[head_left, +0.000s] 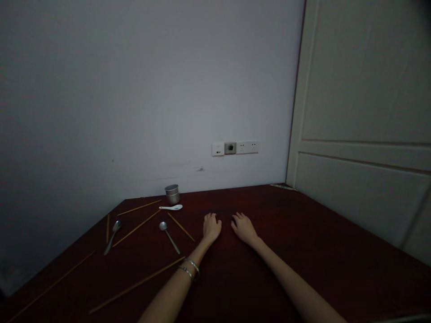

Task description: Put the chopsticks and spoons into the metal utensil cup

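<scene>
My left hand (pixel 211 226) rests palm down on the dark red table (pixel 296 251), fingers a little bent and holding nothing; bracelets circle that wrist. A short way to its right, my right hand (pixel 244 227) lies on the table in the same way, fingers apart. Left of my left hand are a wooden chopstick (pixel 181 227) and a round-bowled metal spoon (pixel 171 237). Another chopstick (pixel 138 285) has its tip near my left wrist. Farther back, a white soup spoon (pixel 171 207) lies in front of a metal cup (pixel 173 194), which stands upright.
Several more chopsticks (pixel 137 228) lie scattered over the table's left side, around a second metal spoon (pixel 112 237). A wall with sockets (pixel 247 147) rises behind the table. A pale panelled door (pixel 363 179) borders the right side. A thin flat strip (pixel 283 187) lies at the back right corner.
</scene>
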### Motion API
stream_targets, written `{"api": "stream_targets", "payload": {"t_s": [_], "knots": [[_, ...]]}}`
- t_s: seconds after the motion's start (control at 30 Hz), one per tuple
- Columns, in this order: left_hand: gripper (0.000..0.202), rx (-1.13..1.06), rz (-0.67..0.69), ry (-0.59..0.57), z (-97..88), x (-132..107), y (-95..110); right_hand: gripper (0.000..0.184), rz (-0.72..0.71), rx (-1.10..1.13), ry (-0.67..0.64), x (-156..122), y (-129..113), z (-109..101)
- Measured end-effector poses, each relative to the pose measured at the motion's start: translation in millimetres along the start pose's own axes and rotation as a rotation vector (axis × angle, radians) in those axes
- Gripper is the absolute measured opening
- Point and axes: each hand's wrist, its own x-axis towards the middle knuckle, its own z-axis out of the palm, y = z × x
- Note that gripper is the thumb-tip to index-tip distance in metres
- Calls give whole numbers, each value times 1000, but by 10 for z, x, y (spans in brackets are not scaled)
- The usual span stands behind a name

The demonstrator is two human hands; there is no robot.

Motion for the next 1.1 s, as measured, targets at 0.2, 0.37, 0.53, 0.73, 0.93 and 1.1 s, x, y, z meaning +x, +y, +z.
{"api": "stream_targets", "payload": {"t_s": [0.2, 0.37, 0.53, 0.73, 0.93, 1.1], "knots": [[38, 85, 31, 5, -5, -19, 26, 45, 4, 37, -4, -21, -6, -78], [36, 196, 67, 37, -17, -69, 96, 43, 11, 44, 17, -10, -3, -69], [33, 254, 84, 73, 16, -75, 99, 41, 5, 37, 43, 6, 6, -46], [34, 262, 92, 79, 44, -55, 77, 41, 6, 45, 31, -1, 10, -77], [33, 279, 106, 65, 13, -62, 84, 42, 2, 67, 5, -9, 34, -96], [36, 243, 123, 45, -12, -68, 81, 45, -17, 76, -19, -24, 72, -110]]}}
